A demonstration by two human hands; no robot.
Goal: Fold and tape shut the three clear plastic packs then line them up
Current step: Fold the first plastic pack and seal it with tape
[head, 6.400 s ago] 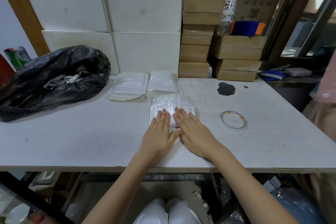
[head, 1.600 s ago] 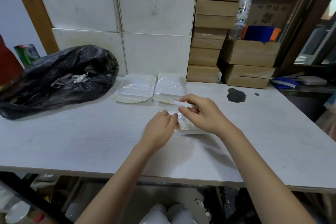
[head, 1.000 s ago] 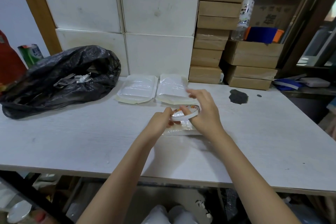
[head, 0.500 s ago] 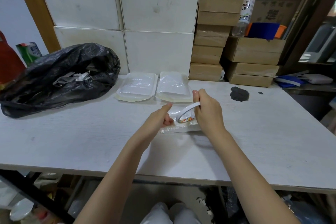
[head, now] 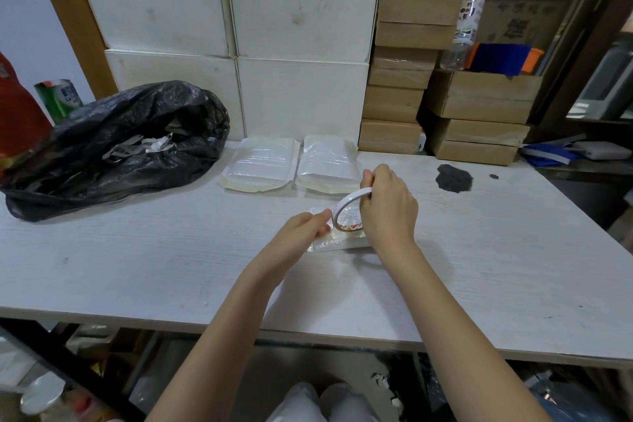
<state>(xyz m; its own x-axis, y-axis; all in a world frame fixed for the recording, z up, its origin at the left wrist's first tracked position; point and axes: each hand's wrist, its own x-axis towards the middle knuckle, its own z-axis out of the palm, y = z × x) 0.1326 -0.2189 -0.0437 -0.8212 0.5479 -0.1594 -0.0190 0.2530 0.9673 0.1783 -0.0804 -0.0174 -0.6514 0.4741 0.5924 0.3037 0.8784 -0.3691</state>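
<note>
1. White table [head: 137,260]: two packs [head: 260,164] [head: 327,163] lie side by side at the back.
2. Right hand [head: 388,205] grips the tape roll [head: 349,212] upright over the third pack [head: 337,243].
3. Left hand [head: 301,229] pinches at the roll, likely drawing tape to seal the fold.

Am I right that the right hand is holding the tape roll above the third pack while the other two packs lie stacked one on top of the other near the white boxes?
Not quite: the head view shows the other two packs lying side by side, not stacked. The rest holds: the right hand holds the tape roll above the third pack.
</note>
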